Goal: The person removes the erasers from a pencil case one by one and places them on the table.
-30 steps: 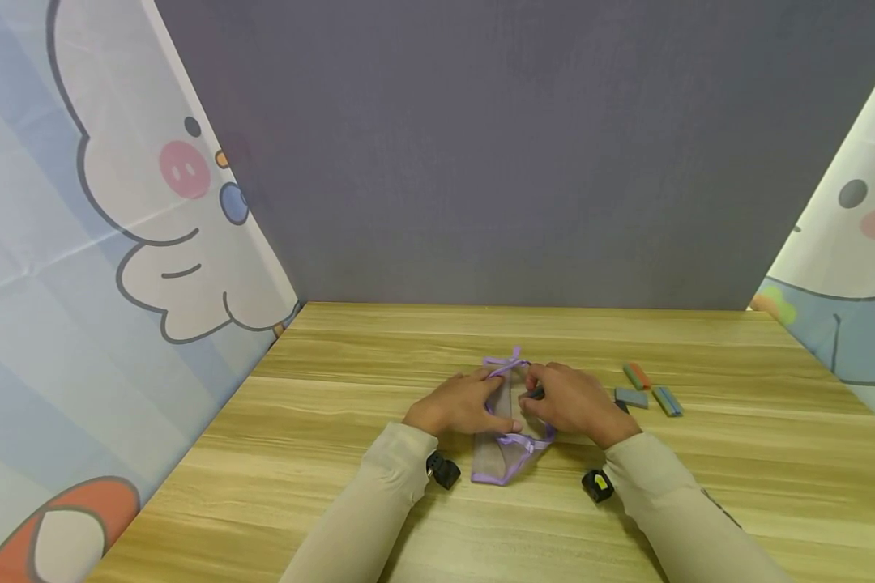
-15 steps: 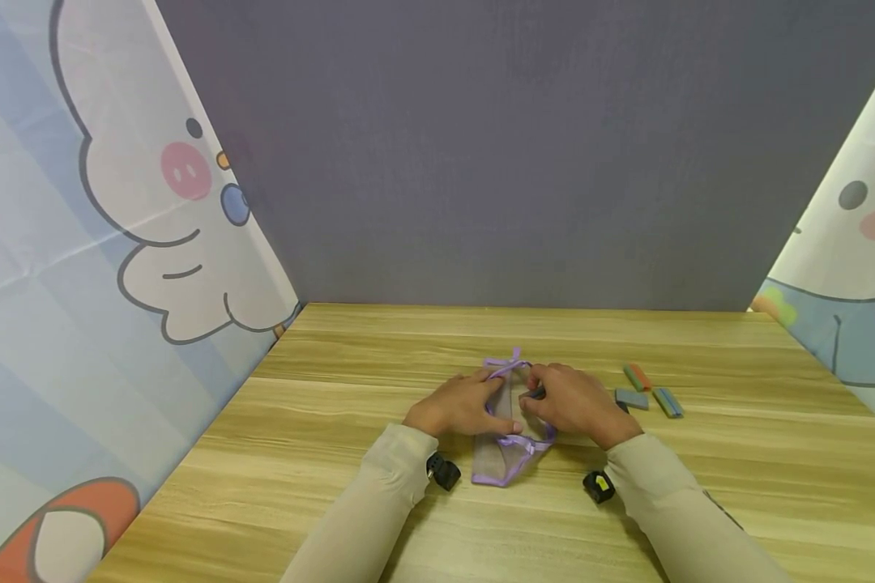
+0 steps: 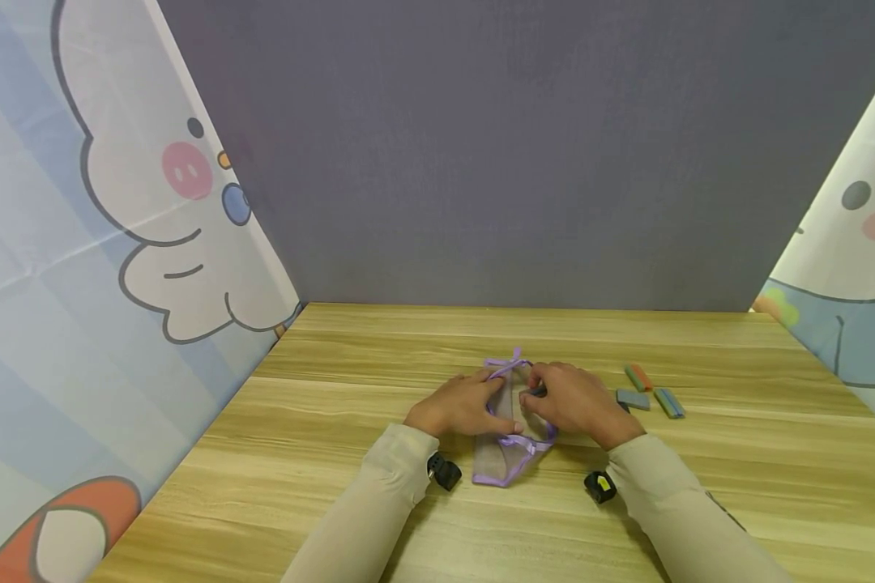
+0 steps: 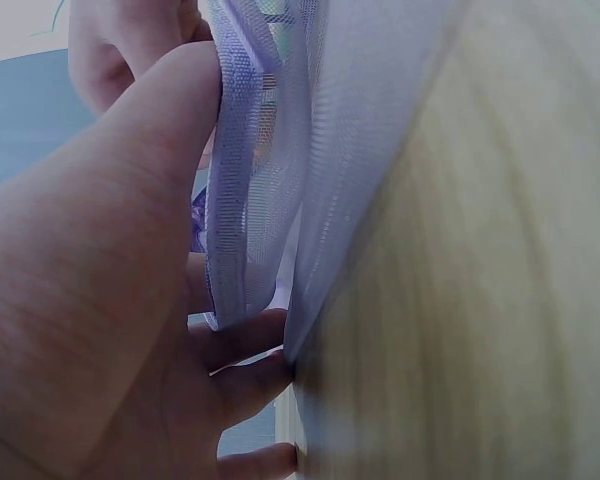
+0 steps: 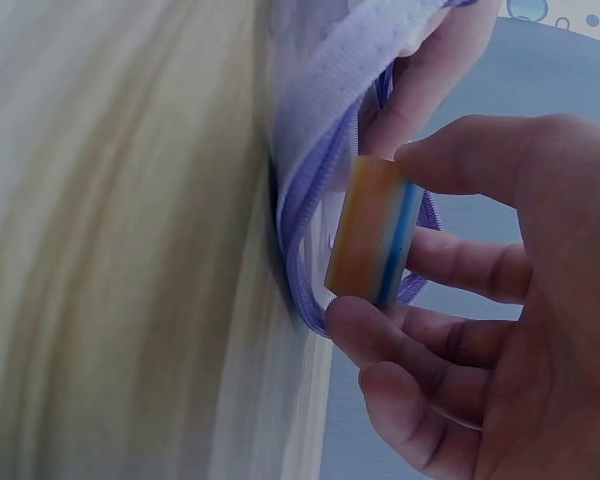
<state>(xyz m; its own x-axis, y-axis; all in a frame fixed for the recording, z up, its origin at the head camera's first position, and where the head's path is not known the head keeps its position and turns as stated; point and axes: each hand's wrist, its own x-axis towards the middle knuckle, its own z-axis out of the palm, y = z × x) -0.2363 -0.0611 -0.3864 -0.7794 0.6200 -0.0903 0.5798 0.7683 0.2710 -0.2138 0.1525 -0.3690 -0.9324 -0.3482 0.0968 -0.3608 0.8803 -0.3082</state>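
From the head view, we see our left hand point(image 3: 458, 402) and right hand point(image 3: 572, 400) close together near the middle of the wooden table point(image 3: 335, 453), both at a small see-through mesh bag point(image 3: 506, 437) with a purple edge. The bag lies flat between our hands, with its mouth at the far end. Our right hand pinches a small block point(image 3: 536, 392) right at the bag's mouth. Three more little blocks point(image 3: 650, 391) lie just to the right, near our right hand. There is plenty of bare wood in front of the bag up to the grey wall point(image 3: 525, 154), and lots of room on the left side too. From the left wrist view, we see our left hand point(image 4: 90, 330) up close. Its thumb and fingers pinch the bag's purple edge point(image 4: 230, 200) and lift it off the table point(image 4: 480, 250), so the mouth gapes. From the right wrist view, our right hand point(image 5: 500, 340) holds a striped block point(image 5: 372, 232), orange and blue, between thumb and fingers. The block sits just beside the purple edge point(image 5: 325, 130) of the bag's mouth, very close. We cannot tell if it touches.
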